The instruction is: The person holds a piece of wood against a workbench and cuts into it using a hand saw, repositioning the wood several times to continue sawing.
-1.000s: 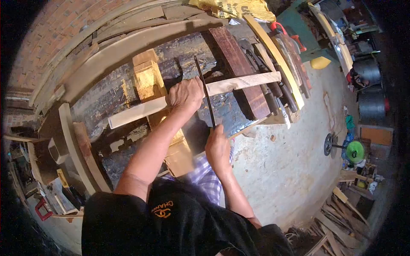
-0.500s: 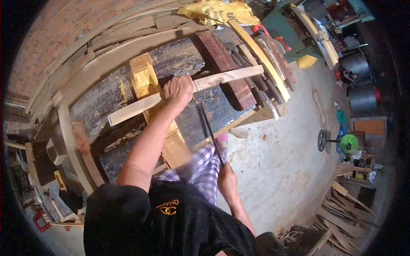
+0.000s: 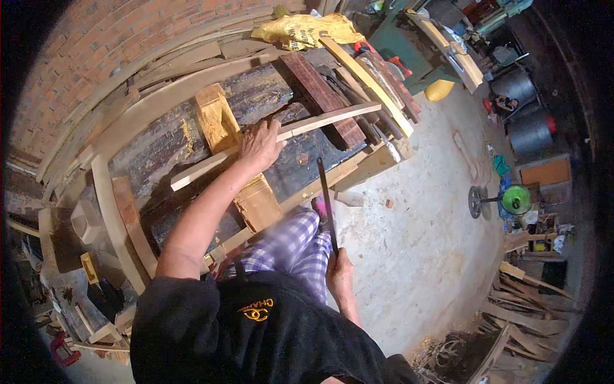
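My left hand [image 3: 261,146] is closed around a pale wooden strip [image 3: 329,118] near its middle. The strip lies slantwise over the workbench, across a notched wooden block [image 3: 217,121] and a reddish-brown board [image 3: 320,96]. A thin line like a cut crosses the strip just right of my fingers. In my right hand [image 3: 340,275] is a long dark saw-like blade [image 3: 327,208], gripped at its lower end and seen almost edge-on. The tip points up and stands apart from the strip, near the bench's front edge. My fingers hide the blade's handle.
A yellow strip [image 3: 368,83] and several dark tools lie at the bench's right end. Behind stands a yellow sack [image 3: 307,31]. Off to the right are a green fan [image 3: 515,200] and a pile of wood scraps [image 3: 527,320] on the concrete floor [image 3: 416,224].
The blade has drawn away from the strip and turned more upright. My left hand has rolled the strip, so a narrower face shows. The whole view has shifted slightly.
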Motion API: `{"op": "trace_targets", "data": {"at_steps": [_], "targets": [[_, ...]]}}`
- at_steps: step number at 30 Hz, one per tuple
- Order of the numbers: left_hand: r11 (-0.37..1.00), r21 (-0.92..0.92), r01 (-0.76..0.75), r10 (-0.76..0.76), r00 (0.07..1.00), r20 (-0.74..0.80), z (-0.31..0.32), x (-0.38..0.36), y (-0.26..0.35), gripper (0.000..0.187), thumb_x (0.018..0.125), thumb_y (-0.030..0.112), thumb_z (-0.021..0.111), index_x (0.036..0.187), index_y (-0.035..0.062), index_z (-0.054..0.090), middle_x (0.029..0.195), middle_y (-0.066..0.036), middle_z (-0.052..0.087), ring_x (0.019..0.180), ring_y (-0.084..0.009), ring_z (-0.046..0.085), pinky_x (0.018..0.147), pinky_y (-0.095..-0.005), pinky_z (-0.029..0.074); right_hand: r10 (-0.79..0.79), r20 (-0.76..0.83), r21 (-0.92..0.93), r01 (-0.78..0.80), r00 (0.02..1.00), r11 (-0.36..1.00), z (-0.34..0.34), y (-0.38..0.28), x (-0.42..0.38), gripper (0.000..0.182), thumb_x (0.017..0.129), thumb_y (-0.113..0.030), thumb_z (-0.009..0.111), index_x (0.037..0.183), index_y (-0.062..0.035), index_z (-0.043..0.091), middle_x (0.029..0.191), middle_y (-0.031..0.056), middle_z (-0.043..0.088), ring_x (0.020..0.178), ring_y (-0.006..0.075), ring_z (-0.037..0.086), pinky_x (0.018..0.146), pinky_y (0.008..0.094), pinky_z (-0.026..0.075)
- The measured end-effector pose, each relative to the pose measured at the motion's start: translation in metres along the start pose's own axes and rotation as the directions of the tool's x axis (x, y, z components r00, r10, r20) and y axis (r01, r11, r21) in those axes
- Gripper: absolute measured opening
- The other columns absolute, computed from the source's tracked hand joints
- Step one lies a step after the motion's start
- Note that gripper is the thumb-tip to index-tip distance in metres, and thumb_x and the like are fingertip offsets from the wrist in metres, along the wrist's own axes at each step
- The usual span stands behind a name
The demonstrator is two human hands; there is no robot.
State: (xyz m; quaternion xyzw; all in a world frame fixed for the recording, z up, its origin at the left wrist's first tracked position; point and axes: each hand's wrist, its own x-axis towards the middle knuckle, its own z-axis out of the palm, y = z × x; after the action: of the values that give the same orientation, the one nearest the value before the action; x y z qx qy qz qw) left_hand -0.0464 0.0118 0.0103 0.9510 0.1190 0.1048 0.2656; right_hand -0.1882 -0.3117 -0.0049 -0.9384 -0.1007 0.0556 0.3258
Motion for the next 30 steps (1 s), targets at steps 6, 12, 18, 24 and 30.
{"op": "trace_targets", "data": {"at_steps": [6, 12, 18, 24, 30], "targets": [[0.993, 0.089, -0.081, 0.094, 0.982, -0.162, -0.007, -0.007, 0.0, 0.039, 0.078, 0.025, 0.068, 0.107, 0.0078, 0.049, 0.105, -0.018, 0.051, 0.097, -0.0369, 0.053, 0.085, -0.0512, 0.038, -0.071, -0.027, 0.011, 0.072, 0.997, 0.997, -0.001, -0.015, 0.004, 0.015, 0.09, -0.011, 0.048, 0.082, 0.0005, 0.042, 0.066, 0.0279, 0.052, 0.065, 0.0485, 0.052, 0.054, 0.0504, 0.039], [0.997, -0.066, -0.051, 0.041, 0.987, -0.155, 0.019, 0.008, -0.031, 0.035, 0.085, 0.031, 0.058, 0.112, 0.0091, 0.052, 0.107, -0.016, 0.051, 0.099, -0.0351, 0.052, 0.087, -0.0527, 0.036, -0.108, -0.058, 0.042, 0.11, 0.992, 0.993, -0.002, -0.028, 0.034, 0.014, 0.09, -0.01, 0.048, 0.084, 0.0008, 0.041, 0.069, 0.0299, 0.051, 0.068, 0.0508, 0.05, 0.055, 0.0503, 0.038], [0.976, -0.218, 0.007, -0.091, 0.922, -0.377, 0.004, 0.035, -0.008, 0.035, 0.092, 0.031, 0.044, 0.113, 0.0039, 0.051, 0.107, -0.018, 0.051, 0.095, -0.0368, 0.052, 0.087, -0.0487, 0.039, -0.104, -0.017, 0.053, 0.105, 0.994, 0.993, -0.003, -0.049, 0.064, 0.013, 0.09, -0.009, 0.046, 0.083, 0.001, 0.041, 0.073, 0.0301, 0.052, 0.072, 0.0507, 0.051, 0.058, 0.0502, 0.04], [0.976, -0.038, 0.214, -0.201, 0.953, 0.227, 0.01, 0.039, -0.004, 0.045, 0.088, 0.041, 0.044, 0.112, 0.005, 0.057, 0.108, -0.02, 0.061, 0.102, -0.0353, 0.058, 0.086, -0.047, 0.043, -0.163, -0.065, 0.098, 0.168, 0.985, 0.981, 0.006, -0.054, 0.065, 0.015, 0.09, -0.009, 0.047, 0.08, 0.0014, 0.041, 0.069, 0.0293, 0.05, 0.068, 0.0496, 0.05, 0.057, 0.0486, 0.039], [0.885, -0.357, 0.299, -0.175, 0.924, 0.341, 0.014, 0.056, -0.029, 0.043, 0.081, 0.042, 0.056, 0.081, 0.0007, 0.067, 0.081, -0.019, 0.067, 0.077, -0.0308, 0.066, 0.071, -0.0403, 0.049, -0.053, -0.119, 0.069, 0.061, 0.992, 0.996, -0.002, -0.066, 0.048, 0.018, 0.09, -0.011, 0.049, 0.078, 0.0023, 0.042, 0.066, 0.0284, 0.049, 0.061, 0.0445, 0.048, 0.055, 0.045, 0.038]]}}
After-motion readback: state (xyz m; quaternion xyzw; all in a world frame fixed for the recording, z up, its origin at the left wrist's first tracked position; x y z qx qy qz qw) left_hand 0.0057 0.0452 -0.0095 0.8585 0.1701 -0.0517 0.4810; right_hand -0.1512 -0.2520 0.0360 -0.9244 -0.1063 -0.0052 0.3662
